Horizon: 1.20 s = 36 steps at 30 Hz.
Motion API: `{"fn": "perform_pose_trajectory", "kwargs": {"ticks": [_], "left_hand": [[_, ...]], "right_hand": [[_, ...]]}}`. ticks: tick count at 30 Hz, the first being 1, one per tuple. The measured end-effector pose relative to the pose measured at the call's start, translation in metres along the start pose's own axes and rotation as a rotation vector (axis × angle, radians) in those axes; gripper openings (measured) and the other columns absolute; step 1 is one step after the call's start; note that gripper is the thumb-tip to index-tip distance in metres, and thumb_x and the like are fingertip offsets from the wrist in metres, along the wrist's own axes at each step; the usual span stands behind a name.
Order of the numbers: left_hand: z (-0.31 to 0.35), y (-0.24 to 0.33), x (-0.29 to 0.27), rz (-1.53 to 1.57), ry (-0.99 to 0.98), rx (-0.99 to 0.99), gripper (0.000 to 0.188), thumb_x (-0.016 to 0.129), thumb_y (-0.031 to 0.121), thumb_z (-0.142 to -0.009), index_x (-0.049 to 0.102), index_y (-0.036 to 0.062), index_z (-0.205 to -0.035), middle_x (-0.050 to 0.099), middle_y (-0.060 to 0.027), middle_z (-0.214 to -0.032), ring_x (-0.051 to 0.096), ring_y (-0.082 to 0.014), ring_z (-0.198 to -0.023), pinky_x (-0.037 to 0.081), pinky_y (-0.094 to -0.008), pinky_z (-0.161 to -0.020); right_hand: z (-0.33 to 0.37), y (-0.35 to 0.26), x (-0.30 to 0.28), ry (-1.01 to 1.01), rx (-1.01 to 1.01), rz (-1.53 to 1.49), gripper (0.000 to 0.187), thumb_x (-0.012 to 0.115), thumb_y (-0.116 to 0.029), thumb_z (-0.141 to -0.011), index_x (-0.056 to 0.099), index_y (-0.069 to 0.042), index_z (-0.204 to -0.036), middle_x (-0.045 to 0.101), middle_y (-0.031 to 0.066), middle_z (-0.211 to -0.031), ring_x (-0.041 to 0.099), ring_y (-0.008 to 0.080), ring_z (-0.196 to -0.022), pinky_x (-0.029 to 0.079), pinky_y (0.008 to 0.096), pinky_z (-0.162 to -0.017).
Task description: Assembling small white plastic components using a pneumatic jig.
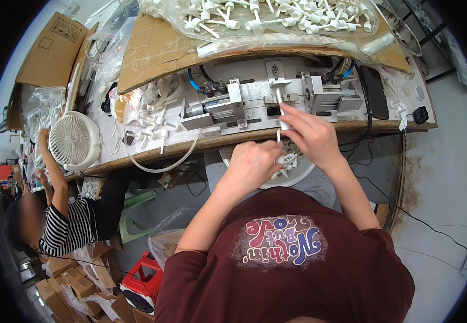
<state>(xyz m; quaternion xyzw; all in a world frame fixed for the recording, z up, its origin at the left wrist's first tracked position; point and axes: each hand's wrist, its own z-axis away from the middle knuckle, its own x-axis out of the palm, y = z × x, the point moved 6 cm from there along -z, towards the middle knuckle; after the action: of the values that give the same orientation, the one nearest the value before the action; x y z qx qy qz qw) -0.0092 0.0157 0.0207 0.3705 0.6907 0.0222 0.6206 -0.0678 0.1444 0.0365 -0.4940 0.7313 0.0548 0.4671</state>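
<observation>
My right hand (311,132) reaches over the metal fixture (279,99) at the table's front edge. Its fingers pinch a white plastic stemmed part (283,123), whose thin end reaches the fixture's centre block. Lower and to the left, my left hand (255,161) is closed on another white plastic stemmed part (279,135), its thin stem pointing up. Beneath both hands a white basin (301,175) holds several similar white parts, partly covered by my hands. Metal clamp units flank the fixture, the left one (217,107) and the right one (333,94), fed by blue and black hoses.
A cardboard sheet (152,46) at the back carries a bag of white parts (309,16). Loose white parts (158,129) lie left of the fixture, beside a white fan (73,141). A black phone-like slab (373,92) lies right. A person in a striped shirt (69,231) works at left.
</observation>
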Motion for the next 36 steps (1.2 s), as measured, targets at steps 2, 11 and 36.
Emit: {"fn": "perform_pose_trajectory", "kwargs": {"ticks": [2,11,36], "left_hand": [[0.007,0.000,0.007,0.025,-0.067,-0.028,0.032,0.080,0.030,-0.072,0.072,0.0088,-0.094,0.072,-0.0030,-0.096,0.068,-0.0244,-0.070,0.053,-0.0351,-0.063],[0.009,0.003,0.011,0.087,0.033,0.046,0.031,0.078,0.035,-0.076,0.073,0.0098,-0.094,0.071,-0.0028,-0.086,0.067,-0.0241,-0.067,0.052,-0.0337,-0.058],[0.031,0.011,0.001,0.120,0.170,0.043,0.024,0.077,0.025,-0.079,0.072,0.0124,-0.099,0.065,-0.0019,-0.073,0.061,-0.0209,-0.058,0.047,-0.0332,-0.053]], "right_hand": [[-0.001,-0.003,0.012,-0.067,-0.025,0.089,0.025,0.076,-0.011,-0.073,0.069,-0.006,-0.097,0.068,0.0051,-0.122,0.065,0.0222,-0.069,0.052,0.0301,-0.063],[-0.013,0.001,0.027,-0.203,-0.003,0.221,0.025,0.075,-0.011,-0.073,0.065,-0.006,-0.094,0.067,0.0056,-0.123,0.061,0.0236,-0.057,0.051,0.0312,-0.058],[-0.193,0.139,-0.029,-0.383,0.058,0.619,0.057,0.064,0.006,-0.075,0.051,-0.010,-0.127,0.058,0.0060,-0.122,0.059,0.0286,-0.112,0.053,0.0391,-0.088]]}}
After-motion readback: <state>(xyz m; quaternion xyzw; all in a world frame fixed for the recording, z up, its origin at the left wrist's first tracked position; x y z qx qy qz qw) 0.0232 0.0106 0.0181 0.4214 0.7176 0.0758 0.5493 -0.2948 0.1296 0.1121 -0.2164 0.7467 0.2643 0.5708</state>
